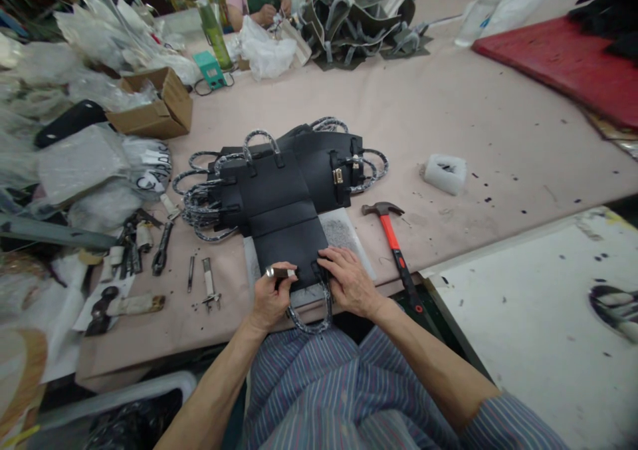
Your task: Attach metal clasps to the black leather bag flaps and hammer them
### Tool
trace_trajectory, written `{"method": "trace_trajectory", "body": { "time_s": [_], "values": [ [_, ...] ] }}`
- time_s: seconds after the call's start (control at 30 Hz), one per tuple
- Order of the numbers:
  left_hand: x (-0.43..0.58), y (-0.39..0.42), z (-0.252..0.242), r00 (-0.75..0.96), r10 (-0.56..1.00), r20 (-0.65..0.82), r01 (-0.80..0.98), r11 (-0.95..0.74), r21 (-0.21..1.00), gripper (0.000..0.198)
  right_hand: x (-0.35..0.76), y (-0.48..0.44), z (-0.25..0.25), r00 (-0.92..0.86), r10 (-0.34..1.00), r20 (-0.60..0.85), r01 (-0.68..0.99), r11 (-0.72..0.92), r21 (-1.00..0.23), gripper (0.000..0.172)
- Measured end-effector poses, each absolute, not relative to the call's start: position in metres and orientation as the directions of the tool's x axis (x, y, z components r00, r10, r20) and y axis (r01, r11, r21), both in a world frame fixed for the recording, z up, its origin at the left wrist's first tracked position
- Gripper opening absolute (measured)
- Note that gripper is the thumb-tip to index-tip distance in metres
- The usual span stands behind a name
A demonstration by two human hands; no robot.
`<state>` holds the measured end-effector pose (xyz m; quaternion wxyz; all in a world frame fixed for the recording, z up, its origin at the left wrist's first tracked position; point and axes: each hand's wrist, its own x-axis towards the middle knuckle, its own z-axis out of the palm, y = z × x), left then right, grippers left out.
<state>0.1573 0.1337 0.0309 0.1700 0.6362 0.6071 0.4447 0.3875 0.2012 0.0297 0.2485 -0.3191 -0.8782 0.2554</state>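
A flat black bag piece (pixel 286 217) with wrapped handles lies across a grey pad (pixel 343 232) at the table's near edge. My left hand (pixel 272 298) is closed round a small metal punch-like tool (pixel 280 272) whose tip rests on the piece's near end. My right hand (pixel 349 278) lies flat on the near end of the piece, fingers pressed down beside the handle loop (pixel 314 317) that hangs over the table edge. More black bag pieces (pixel 319 157) are stacked behind it.
A red-handled hammer (pixel 396 247) lies right of the pad. Pliers and small hand tools (pixel 164 250) lie to the left. A white foam block (pixel 445 173), a cardboard box (pixel 157 104), a red board (pixel 558 61) and a pile of grey pieces (pixel 361 21) stand farther back. Another person's hands (pixel 272 11) work at the far end.
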Motion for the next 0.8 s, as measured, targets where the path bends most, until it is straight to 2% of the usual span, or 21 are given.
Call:
{"method": "trace_trajectory", "body": {
  "time_s": [0.1,0.2,0.3,0.37,0.47,0.5,0.53,0.6,0.7,0.8],
  "values": [
    [0.160,0.135,0.031,-0.138,0.922,0.362,0.614,-0.207,0.762,0.009,0.395,0.205,0.036,-0.638,0.704,0.311,0.419,0.656,-0.627,0.053],
    [0.162,0.135,0.030,-0.148,0.931,0.335,0.602,-0.184,0.777,0.011,0.417,0.215,0.042,-0.423,0.833,0.357,0.609,0.553,-0.569,0.044],
    [0.162,0.135,0.028,-0.149,0.944,0.296,0.583,-0.158,0.797,0.013,0.449,0.229,0.044,-0.163,0.958,0.236,0.871,0.253,-0.421,0.039],
    [0.163,0.135,0.026,-0.158,0.948,0.276,0.570,-0.141,0.810,0.013,0.467,0.238,0.044,-0.013,0.998,0.057,0.921,0.034,-0.389,0.034],
    [0.165,0.135,0.027,-0.176,0.947,0.270,0.550,-0.132,0.824,0.013,0.480,0.250,0.045,0.114,0.972,-0.204,0.783,-0.215,-0.584,0.009],
    [0.165,0.136,0.029,-0.179,0.945,0.274,0.547,-0.136,0.826,0.013,0.480,0.254,0.048,0.098,0.960,-0.261,0.716,-0.250,-0.652,0.007],
    [0.166,0.136,0.030,-0.178,0.944,0.279,0.546,-0.141,0.826,0.013,0.477,0.257,0.051,0.059,0.953,-0.298,0.660,-0.262,-0.704,0.013],
    [0.167,0.137,0.033,-0.175,0.941,0.288,0.550,-0.150,0.822,0.012,0.468,0.261,0.063,-0.045,0.941,-0.334,0.589,-0.245,-0.770,0.024],
    [0.167,0.137,0.034,-0.169,0.938,0.302,0.562,-0.160,0.812,0.011,0.447,0.256,0.094,-0.151,0.920,-0.361,0.488,-0.249,-0.837,0.025],
    [0.166,0.137,0.031,-0.165,0.940,0.300,0.578,-0.155,0.801,0.009,0.426,0.237,0.136,-0.211,0.943,-0.258,0.380,-0.164,-0.910,0.030]
  ]
}}
